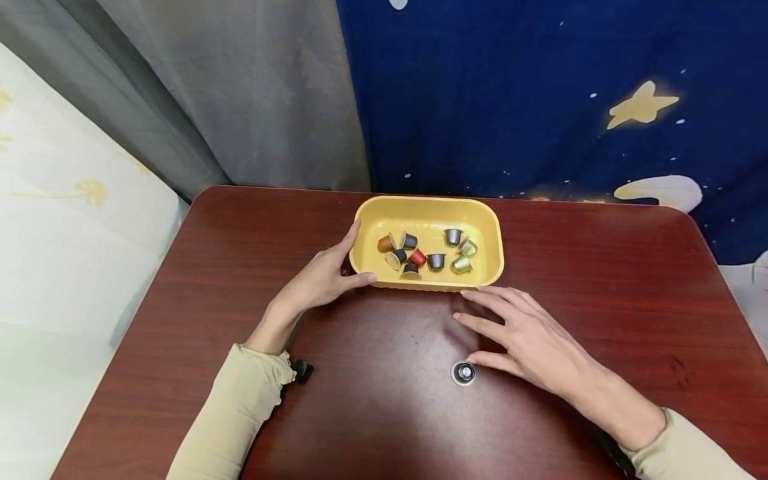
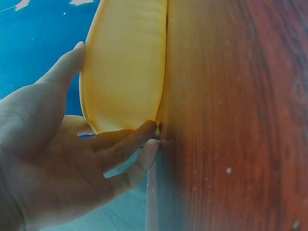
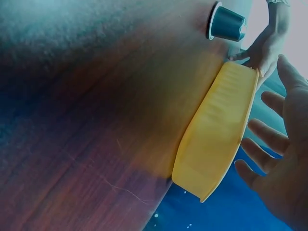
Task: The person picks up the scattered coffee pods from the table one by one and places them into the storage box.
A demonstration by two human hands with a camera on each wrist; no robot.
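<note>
A yellow plastic tub stands near the table's far edge with several coffee capsules in it, among them a red capsule and a brown one. My left hand grips the tub's left end, thumb on the rim and fingers around the side; in the left wrist view the fingers reach low along the wall. My right hand is over the table with its fingers spread, holding nothing. Beside its thumb, a single dark capsule rests rim down on the table, its side visible in the right wrist view.
The dark red wooden table has rounded far corners. Behind it hang a grey curtain and a blue star-patterned curtain. A white panel with yellow flowers stands to the left.
</note>
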